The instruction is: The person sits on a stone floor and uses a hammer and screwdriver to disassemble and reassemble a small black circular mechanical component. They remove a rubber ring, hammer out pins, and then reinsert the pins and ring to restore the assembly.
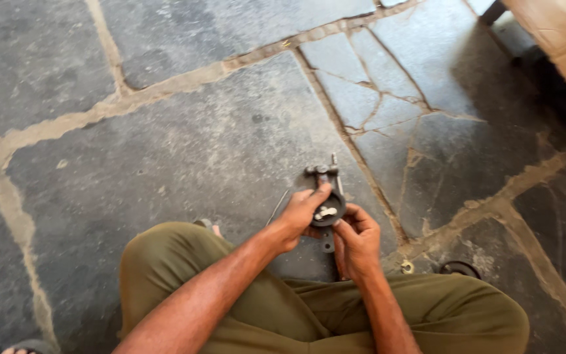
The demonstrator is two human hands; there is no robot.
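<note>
both hands are on a small dark round metal part [327, 211] over the cracked grey stone floor [198, 137], left hand [301, 215] fingers pinching its rim, right hand [356, 239] wrapped around the stem, looks mid-job with whitish bits inside

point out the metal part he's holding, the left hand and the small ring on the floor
metal part [327, 213], head view, on its round dark middle
left hand [301, 213], head view, on the back of the hand
small ring [407, 267], head view, on its rim by the knee

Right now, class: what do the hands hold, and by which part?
Both hold a dark metal part: left hand on its round top, right hand at its lower side.
</note>
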